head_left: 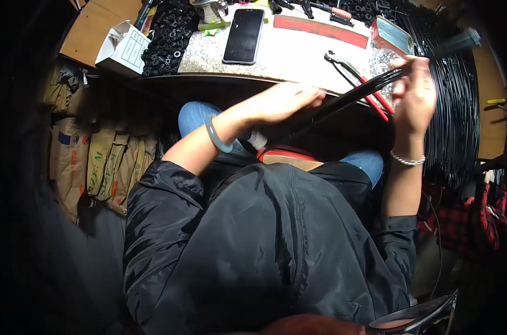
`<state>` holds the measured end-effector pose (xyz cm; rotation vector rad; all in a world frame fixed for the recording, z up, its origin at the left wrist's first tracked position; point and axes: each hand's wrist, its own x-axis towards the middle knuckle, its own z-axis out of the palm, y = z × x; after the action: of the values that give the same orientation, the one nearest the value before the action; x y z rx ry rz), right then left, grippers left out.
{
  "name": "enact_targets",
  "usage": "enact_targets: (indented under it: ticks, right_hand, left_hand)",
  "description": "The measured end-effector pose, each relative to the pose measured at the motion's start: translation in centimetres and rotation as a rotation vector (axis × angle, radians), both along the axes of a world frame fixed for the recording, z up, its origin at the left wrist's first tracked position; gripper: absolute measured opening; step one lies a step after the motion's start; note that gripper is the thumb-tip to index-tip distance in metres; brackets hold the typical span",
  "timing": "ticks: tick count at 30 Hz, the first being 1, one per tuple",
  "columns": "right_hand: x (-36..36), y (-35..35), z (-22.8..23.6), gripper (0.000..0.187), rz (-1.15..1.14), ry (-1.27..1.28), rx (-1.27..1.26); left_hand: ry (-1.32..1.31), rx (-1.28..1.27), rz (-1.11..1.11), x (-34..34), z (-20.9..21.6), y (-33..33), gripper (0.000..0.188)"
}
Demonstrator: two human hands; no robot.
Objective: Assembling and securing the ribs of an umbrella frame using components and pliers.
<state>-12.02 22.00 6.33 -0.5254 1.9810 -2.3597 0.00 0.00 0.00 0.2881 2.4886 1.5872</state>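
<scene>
Down-left from the right grip (418,94), which clasps it, the black bundle (358,95) slants toward the left grip (287,103), hold unclear.

One view: head-worn, left unit of a side-by-side fisheye pair. Looks steeply down and forward from head height, upright, unmirrored. Wearer's shiny black fabric jacket (253,223) is close, filling the lower middle. Bare left hand (287,101) and bare right hand (419,95) are farther out, around the near edge of the white speckled tabletop (204,54). Top border crops its far part; near edge bows. Coverage reaches the brown printed sacks (69,162) below its near left corner. Rim goes black.
</scene>
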Motion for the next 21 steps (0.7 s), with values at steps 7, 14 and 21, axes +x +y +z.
enact_targets:
  ticks: [7, 14, 21]
  right_hand:
    - [-4.1, 5.1, -1.2, 0.034, -0.111, -0.132, -0.288]
    - [-4.2, 4.7, -2.9, 0.034, -0.038, -0.26, -0.363]
    - [-4.7, 4.6, -3.4, 0.039, 0.105, -0.279, -0.375]
  left_hand:
    - [-0.474, 0.531, -0.014, 2.1, 0.2, -0.3, 0.053]
    - [-0.542, 0.616, -0.087, 4.5, 2.2, -1.0, 0.056]
    - [-0.549, 0.66, -0.08, 6.4, 2.6, -1.8, 0.054]
